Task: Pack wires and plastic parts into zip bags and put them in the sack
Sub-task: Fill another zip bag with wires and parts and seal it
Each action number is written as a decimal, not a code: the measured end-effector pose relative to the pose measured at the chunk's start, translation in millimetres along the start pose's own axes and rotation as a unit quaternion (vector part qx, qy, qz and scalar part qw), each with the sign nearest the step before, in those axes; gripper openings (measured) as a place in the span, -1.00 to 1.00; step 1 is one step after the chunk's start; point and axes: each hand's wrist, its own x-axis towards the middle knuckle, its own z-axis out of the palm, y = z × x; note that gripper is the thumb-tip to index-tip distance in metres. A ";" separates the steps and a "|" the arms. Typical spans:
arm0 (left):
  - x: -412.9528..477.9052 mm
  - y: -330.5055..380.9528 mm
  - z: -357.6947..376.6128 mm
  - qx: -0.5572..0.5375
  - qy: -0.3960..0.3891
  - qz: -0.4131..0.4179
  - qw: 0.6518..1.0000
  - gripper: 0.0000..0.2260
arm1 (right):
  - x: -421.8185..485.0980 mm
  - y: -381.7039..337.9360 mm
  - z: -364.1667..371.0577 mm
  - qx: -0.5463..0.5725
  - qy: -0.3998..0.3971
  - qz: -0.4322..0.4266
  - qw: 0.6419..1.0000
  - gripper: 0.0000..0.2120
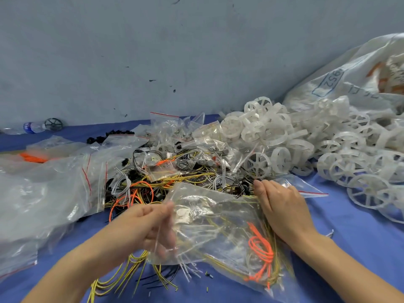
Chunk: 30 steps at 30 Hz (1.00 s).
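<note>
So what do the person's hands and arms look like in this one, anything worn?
The left hand and right hand are bare, with no gloves. Both forearms are uncovered as far as the frame shows: no sleeves, watch or bracelet in view.

One sack [349, 68], one bottle [32, 127], one black wheel [53, 124].

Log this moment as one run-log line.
step: bagging | left hand: pinches zip bag edge | right hand: flat against bag | inside: yellow and orange wires | sack: far right
</note>
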 end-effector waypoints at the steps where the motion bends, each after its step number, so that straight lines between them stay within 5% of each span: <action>1: 1.1 0.5 -3.7 0.001 0.031 0.001 1.000 -0.63 | -0.2 -0.8 0.3 0.001 0.002 -0.011 1.000 -0.68; 5: 10.1 -2.2 -8.1 0.121 0.177 0.105 0.971 -0.71 | 3.6 0.0 -1.8 -0.004 -0.014 -0.006 1.000 -0.61; 9: 25.9 -7.0 -18.8 0.380 0.282 0.229 0.851 -0.80 | 14.7 3.9 -12.4 -0.039 -0.012 -0.034 0.999 -0.63; 13: 47.9 -13.6 -24.8 0.525 0.271 0.176 0.787 -0.69 | 31.4 9.3 -29.9 -0.096 0.009 -0.102 0.990 -0.67; 16: 58.0 -18.6 -23.7 0.558 0.247 0.143 0.779 -0.64 | 38.4 14.7 -37.4 -0.091 0.004 -0.055 0.994 -0.60; 20: 64.3 -17.4 -19.2 0.560 0.258 0.195 0.763 -0.68 | 37.7 10.0 -39.0 -0.062 0.005 -0.012 0.998 -0.57; 30: 65.0 -7.1 -23.5 0.511 0.287 0.199 0.785 -0.67 | 32.3 0.1 -40.6 -0.002 0.022 0.004 1.000 -0.67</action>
